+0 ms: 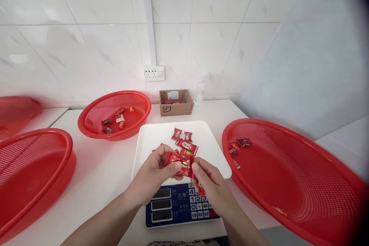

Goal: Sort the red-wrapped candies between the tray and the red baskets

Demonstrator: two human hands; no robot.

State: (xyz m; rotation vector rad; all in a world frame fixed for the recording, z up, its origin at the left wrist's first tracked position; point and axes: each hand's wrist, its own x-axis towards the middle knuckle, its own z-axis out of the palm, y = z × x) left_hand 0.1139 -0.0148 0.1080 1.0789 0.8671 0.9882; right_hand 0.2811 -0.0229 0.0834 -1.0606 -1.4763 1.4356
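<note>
My left hand point(157, 169) is closed on a shiny red candy packet point(180, 163), with the thumb lying across its front. My right hand point(209, 182) pinches the packet's right edge between thumb and finger. Another small red-and-yellow wrapped candy point(201, 190) sticks out beneath the right fingers. Both hands are above the front of a scale's white weighing tray point(150, 134), on which several red wrapped candies point(186, 145) lie. Below the hands, the scale's blue panel point(180, 215) shows dark displays and a keypad partly covered by the right hand.
Red plastic baskets stand at the right point(268, 173), back left point(138, 121) and near left point(69, 153). The right and back-left ones hold several candies. A cardboard box point(178, 110) and a clear plastic bottle point(199, 92) stand by the tiled wall.
</note>
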